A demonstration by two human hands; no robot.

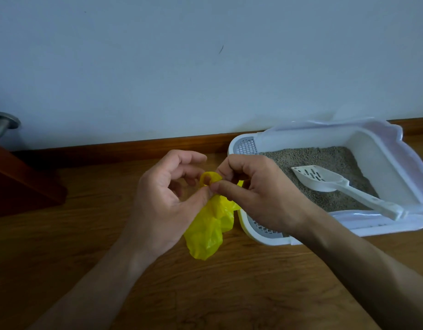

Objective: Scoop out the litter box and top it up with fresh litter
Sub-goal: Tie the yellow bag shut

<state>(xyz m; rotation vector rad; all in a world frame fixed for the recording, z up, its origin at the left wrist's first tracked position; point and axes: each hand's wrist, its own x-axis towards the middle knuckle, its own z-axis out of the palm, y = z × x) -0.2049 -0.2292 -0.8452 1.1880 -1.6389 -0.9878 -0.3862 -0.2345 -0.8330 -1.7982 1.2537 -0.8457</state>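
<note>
Bare floor (86,234) left, litter box (384,148) blocking right

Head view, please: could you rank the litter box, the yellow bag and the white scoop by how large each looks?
1. litter box
2. white scoop and yellow bag: alike, and the bag is nearer and partly hidden by the hands, so unranked.

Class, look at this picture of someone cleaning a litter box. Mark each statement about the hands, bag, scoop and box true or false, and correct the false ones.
1. Both hands, left hand and right hand, pinch the yellow bag. True.
2. The scoop lies on the floor. False: it lies in the litter box, on the litter.
3. The box stands by the wall. True.
4. The bag is blue. False: it is yellow.
</note>
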